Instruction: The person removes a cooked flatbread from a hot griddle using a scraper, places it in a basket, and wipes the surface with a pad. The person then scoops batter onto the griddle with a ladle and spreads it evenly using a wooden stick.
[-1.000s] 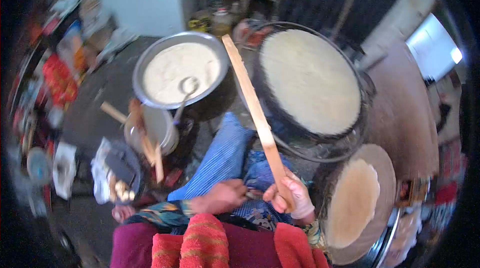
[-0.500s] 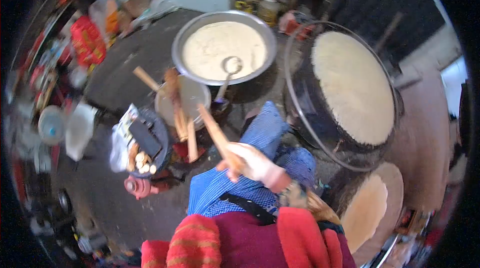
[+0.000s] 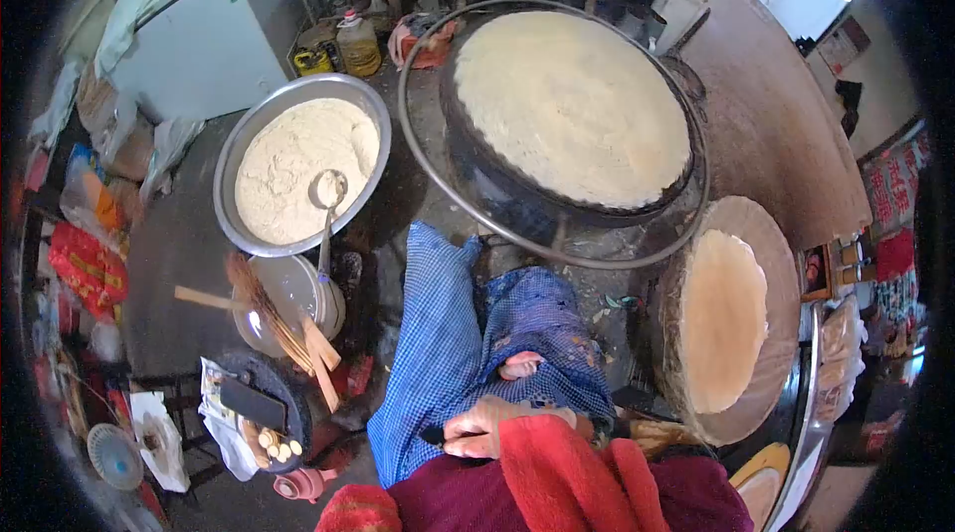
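Filling the upper middle of the frame, a round griddle [image 3: 497, 189] bears a broad pale sheet [image 3: 572, 104] that covers nearly its whole top, with a metal ring [image 3: 594, 266] around it. A brown board [image 3: 786, 114] leans behind it at the upper right. Blue checked cloth [image 3: 423, 353] drapes over the person's legs, in the lower middle of the frame. Left of the griddle and apart from it, a metal basin [image 3: 381, 114] holds thick pale batter [image 3: 284, 154]. At the right, a round slab [image 3: 776, 234] carries a thin, light brown round [image 3: 723, 323]. Red cloth [image 3: 552, 462] hangs across the bottom.

Below the basin stands a bucket [image 3: 333, 308], with a twig brush [image 3: 259, 308] and wooden sticks [image 3: 320, 363] lying across it. A ladle [image 3: 326, 189] rests with its bowl in the batter and its handle over the basin's edge.

The right hand [image 3: 482, 425] lies against the checked cloth at the lower middle, fingers bent toward a dark strip [image 3: 433, 436]; whether they grip it, I cannot tell. A smaller patch of skin [image 3: 520, 365] shows in a fold; I cannot tell if it belongs to the left hand, or how those fingers stand. A dark phone [image 3: 254, 403] lies at the lower left beside small pale slices [image 3: 274, 444].
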Tool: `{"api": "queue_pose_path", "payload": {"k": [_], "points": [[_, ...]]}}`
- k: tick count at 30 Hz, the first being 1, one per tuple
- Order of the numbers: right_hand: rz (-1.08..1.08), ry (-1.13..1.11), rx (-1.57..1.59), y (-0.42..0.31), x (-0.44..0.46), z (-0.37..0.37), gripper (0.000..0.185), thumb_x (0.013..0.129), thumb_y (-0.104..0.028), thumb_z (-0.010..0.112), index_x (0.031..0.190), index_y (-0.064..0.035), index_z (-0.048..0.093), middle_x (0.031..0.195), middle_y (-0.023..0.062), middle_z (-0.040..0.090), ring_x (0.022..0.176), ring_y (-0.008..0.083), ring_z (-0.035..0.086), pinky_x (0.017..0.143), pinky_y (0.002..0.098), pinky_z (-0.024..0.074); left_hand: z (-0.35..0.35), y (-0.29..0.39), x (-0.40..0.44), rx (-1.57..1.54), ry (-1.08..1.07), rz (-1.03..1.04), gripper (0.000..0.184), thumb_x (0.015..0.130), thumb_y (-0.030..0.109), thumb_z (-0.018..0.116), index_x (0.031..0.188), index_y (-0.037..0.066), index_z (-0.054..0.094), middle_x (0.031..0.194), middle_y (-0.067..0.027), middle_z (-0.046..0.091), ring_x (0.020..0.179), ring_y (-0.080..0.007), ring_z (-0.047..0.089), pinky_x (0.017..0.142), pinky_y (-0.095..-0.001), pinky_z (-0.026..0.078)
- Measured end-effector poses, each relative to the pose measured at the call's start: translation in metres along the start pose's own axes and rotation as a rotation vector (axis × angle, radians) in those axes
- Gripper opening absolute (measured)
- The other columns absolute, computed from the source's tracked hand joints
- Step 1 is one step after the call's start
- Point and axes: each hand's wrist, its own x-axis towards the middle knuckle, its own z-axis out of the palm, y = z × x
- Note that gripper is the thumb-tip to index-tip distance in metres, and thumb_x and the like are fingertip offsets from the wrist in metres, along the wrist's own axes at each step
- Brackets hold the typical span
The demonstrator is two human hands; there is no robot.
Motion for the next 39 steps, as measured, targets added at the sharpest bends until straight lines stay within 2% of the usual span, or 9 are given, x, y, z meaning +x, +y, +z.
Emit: {"api": "queue_pose_path", "payload": {"k": [2,18,24,26,28,30,33,37,39], "points": [[-0.006,0.152,0.164,0.013,-0.027,0.009,0.034,0.089,-0.033,0.06,0.097,0.0,0.064,0.092,0.0093,0.068,0.088,0.0204,0.064,0.074,0.0326,0.0487,0.001,0.006,0.011,-0.006,-0.019,0.014,0.032,0.092,0.03,0.054,0.102,0.0,0.06,0.092,-0.0145,0.065,0.08,-0.0291,0.063,0.068,-0.0407,0.053],[0.134,0.246,0.393,0.017,-0.166,-0.02,0.03,0.093,-0.026,0.057,0.108,-0.0001,0.062,0.108,0.0084,0.066,0.103,0.0203,0.061,0.089,0.0306,0.0466,0.01,0.017,0.03,-0.266,-0.236,-0.083,0.036,0.094,0.029,0.055,0.112,-0.002,0.057,0.098,-0.0121,0.064,0.087,-0.0252,0.063,0.07,-0.0374,0.055],[0.139,0.307,0.164,0.068,-0.126,-0.053,0.025,0.092,-0.025,0.058,0.106,-0.0053,0.064,0.097,0.0096,0.067,0.088,0.0106,0.06,0.076,0.0284,0.0494,0.02,-0.014,0.004,-0.555,-0.521,-0.256,0.038,0.094,0.029,0.055,0.115,-0.003,0.056,0.1,-0.0113,0.064,0.09,-0.0237,0.063,0.071,-0.0361,0.055],[0.423,0.554,-0.062,0.055,-0.076,-0.075,0.018,0.09,-0.02,0.058,0.094,-0.0048,0.065,0.068,0.0068,0.065,0.059,0.0174,0.063,0.057,0.0306,0.0487,0.028,-0.029,-0.008,-0.668,-0.684,-0.295,0.039,0.094,0.029,0.055,0.116,-0.003,0.056,0.101,-0.011,0.064,0.091,-0.0232,0.063,0.072,-0.0357,0.055],[0.116,0.66,-0.372,0.077,-0.03,-0.084,0.018,0.089,-0.021,0.058,0.092,-0.005,0.065,0.073,0.0119,0.066,0.064,0.0257,0.066,0.06,0.0354,0.0514,0.032,-0.039,-0.011,-0.752,-0.85,-0.289,0.04,0.095,0.029,0.055,0.118,-0.003,0.056,0.102,-0.0107,0.064,0.092,-0.0227,0.063,0.072,-0.0353,0.055],[-0.011,0.635,-0.209,0.056,0.023,-0.075,0.015,0.09,-0.015,0.06,0.094,-0.0016,0.065,0.074,0.009,0.066,0.062,0.0159,0.064,0.059,0.0286,0.0513,0.032,-0.041,-0.014,-0.791,-0.909,-0.281,0.04,0.095,0.029,0.055,0.119,-0.004,0.055,0.103,-0.0104,0.064,0.093,-0.0222,0.063,0.072,-0.0349,0.056],[-0.252,0.164,-0.308,0.026,0.095,-0.042,0.034,0.093,-0.038,0.05,0.113,-0.0128,0.059,0.09,0.0168,0.068,0.085,0.0355,0.066,0.074,0.0451,0.0513,0.022,-0.024,-0.014,-0.818,-0.928,-0.284,0.04,0.095,0.031,0.056,0.117,-0.003,0.056,0.103,-0.0099,0.064,0.096,-0.0191,0.062,0.071,-0.0316,0.057],[-0.184,-0.251,-0.386,0.021,0.182,0.002,0.067,0.093,-0.055,0.042,0.147,-0.0181,0.027,0.107,0.0248,0.063,0.097,0.0432,0.061,0.083,0.0486,0.0476,0.022,0.001,-0.022,-0.675,-0.446,-0.227,0.03,0.09,0.023,0.06,0.108,-0.001,0.062,0.093,-0.0111,0.064,0.089,-0.024,0.062,0.078,-0.04,0.053],[-0.198,-0.224,-0.38,0.025,0.206,0.017,0.055,0.091,-0.05,0.045,0.119,-0.0036,0.056,0.099,0.0236,0.065,0.092,0.0404,0.063,0.08,0.0484,0.0494,0.021,0.006,-0.02,-0.458,-0.204,-0.163,0.029,0.09,0.022,0.059,0.108,-0.001,0.062,0.094,-0.0122,0.064,0.09,-0.026,0.062,0.08,-0.0415,0.052]]}}
